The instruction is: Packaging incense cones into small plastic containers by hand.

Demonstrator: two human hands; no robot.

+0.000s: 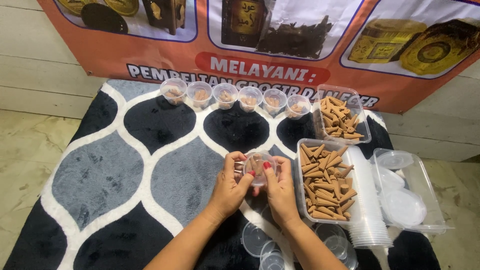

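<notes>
- Head view, hands: the left hand (231,186) and right hand (278,186) met over the rug (100,175), both sets of fingers closed around one small clear cup (259,166) held between them at the middle of the frame; thumbs pressed on its near face, apparently to steady it while its lid was seated, though the lid edge itself was hard to make out
- Head view, the cup: brown cones showed through its wall, so it was already filled; it was lifted off the rug, not resting on it
- Head view, far edge: a row of six filled cups (236,95) stood side by side near the banner (260,45), set apart from the work area, likely as finished pieces
- Head view, right side: a rectangular clear tray of loose incense cones (325,182) lay just beside the right hand, within easy reach; a second tray of cones (341,116) sat behind it
- Head view, further right: a tub of round lids (407,192) and a lying stack of empty cups (367,210) sat beside the tray
- Head view, near edge: loose empty cups (260,242) lay between the forearms
</notes>
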